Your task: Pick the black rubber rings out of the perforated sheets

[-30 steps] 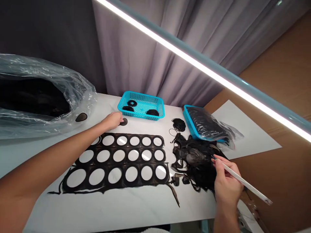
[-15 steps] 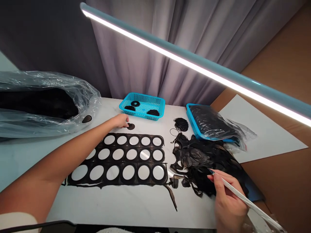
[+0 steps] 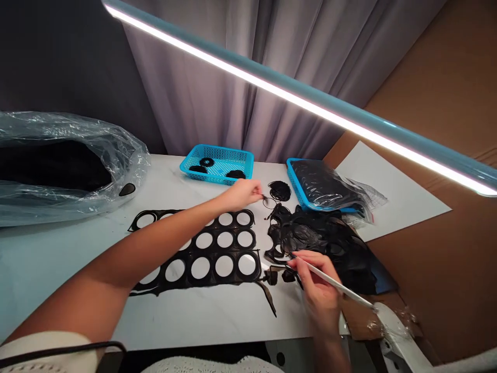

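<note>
My left hand (image 3: 245,194) reaches across the table, its fingers pinched on a small dark scrap (image 3: 264,197) beside a thin black loop lying on the table. Just beyond is a heap of thin black rings (image 3: 279,190). My right hand (image 3: 320,280) grips a slim white pen-like tool (image 3: 336,284), its tip down near the front left edge of a tangled pile of black film offcuts (image 3: 306,233). Under my left forearm lie black sheets with rows of round holes (image 3: 233,253), partly covered by the arm.
A blue basket (image 3: 217,178) with black round pieces stands at the back. Another blue basket (image 3: 297,189) carries a bagged black stack. A clear plastic bag (image 3: 70,202) with black contents lies left, with a dark oval piece (image 3: 127,189) on it. A lit tube lamp (image 3: 272,88) hangs overhead.
My left hand has moved right, from a dark disc in front of the basket to the ring heap; the disc is gone from its spot. My right hand has shifted left with the tool.
</note>
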The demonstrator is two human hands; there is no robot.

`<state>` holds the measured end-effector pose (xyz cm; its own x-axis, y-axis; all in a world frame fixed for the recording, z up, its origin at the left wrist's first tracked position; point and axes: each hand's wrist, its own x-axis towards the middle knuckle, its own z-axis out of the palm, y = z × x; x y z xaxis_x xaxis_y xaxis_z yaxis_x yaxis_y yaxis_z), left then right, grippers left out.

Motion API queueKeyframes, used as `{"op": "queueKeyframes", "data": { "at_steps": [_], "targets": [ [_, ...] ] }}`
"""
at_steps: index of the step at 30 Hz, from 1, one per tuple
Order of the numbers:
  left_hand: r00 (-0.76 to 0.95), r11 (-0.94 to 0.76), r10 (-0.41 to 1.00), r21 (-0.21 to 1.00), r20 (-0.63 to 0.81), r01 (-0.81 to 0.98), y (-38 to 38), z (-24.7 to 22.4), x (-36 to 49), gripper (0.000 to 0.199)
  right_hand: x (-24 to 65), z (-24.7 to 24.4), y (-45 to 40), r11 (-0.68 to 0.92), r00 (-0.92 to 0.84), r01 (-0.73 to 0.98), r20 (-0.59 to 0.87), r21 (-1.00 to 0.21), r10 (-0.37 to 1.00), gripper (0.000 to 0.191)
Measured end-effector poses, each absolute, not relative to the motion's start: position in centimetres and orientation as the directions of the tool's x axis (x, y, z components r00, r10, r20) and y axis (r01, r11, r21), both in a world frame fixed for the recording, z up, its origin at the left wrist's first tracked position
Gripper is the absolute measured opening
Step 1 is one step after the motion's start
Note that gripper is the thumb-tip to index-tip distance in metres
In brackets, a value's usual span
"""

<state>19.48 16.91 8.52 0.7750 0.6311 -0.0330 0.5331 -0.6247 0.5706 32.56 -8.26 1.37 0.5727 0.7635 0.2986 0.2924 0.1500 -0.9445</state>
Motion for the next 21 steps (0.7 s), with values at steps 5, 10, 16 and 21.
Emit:
{"op": "queueKeyframes", "data": {
  "at_steps": [5, 10, 16, 21],
  "targets": [
    [0.916, -0.739, 0.386, 0.632, 0.112, 0.234, 12.9, 8.5, 23.7, 0.032, 30.7, 2.1, -6.5, 0.104, 0.317, 0.21, 0.169, -0.972, 0.933, 0.017],
    [0.874, -0.774, 0.459, 0.555, 0.157, 0.306, 10.0, 4.0, 14.9, 0.021, 31.8, 2.0, -3.6, 0.037, 0.255, 0.217, 0.094, -0.975, 0.962, 0.016],
    [0.89, -0.888, 0.423, 0.273, 0.168, 0.371, 6.2, -1.3, 7.8, 0.045, 31.7, 1.6, 0.4, 0.02, 0.032, 0.29, 0.031, -0.957, 0.999, 0.015],
    [0.894, -0.894, 0.423, 0.224, 0.144, 0.387, 5.7, -1.6, 7.7, 0.049, 31.5, 1.1, 1.3, 0.072, -0.073, 0.431, 0.045, -0.899, 0.996, 0.017]
  ]
}}
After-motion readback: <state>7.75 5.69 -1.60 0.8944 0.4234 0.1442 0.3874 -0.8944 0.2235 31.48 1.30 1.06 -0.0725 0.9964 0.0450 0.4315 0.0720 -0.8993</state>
